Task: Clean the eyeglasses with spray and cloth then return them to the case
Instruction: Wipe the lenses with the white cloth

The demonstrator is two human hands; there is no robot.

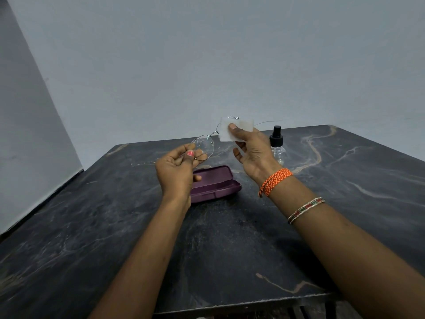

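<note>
Thin metal-framed eyeglasses point(203, 147) are held up above the table. My left hand point(177, 170) pinches the rim of the nearer lens, which shows spray droplets. My right hand point(250, 148) presses a white cloth point(227, 131) around the other lens, thumb on top; that lens is hidden by the cloth. One thin temple arm sticks out to the right past the cloth. The purple glasses case point(218, 183) lies open on the table under my left hand, partly hidden by it. A clear spray bottle point(277, 146) with a black nozzle stands upright behind my right hand.
The dark marble table point(230, 249) has its far edge near a grey wall and its near edge at the bottom of the view. An orange thread band and thin bangles sit on my right wrist.
</note>
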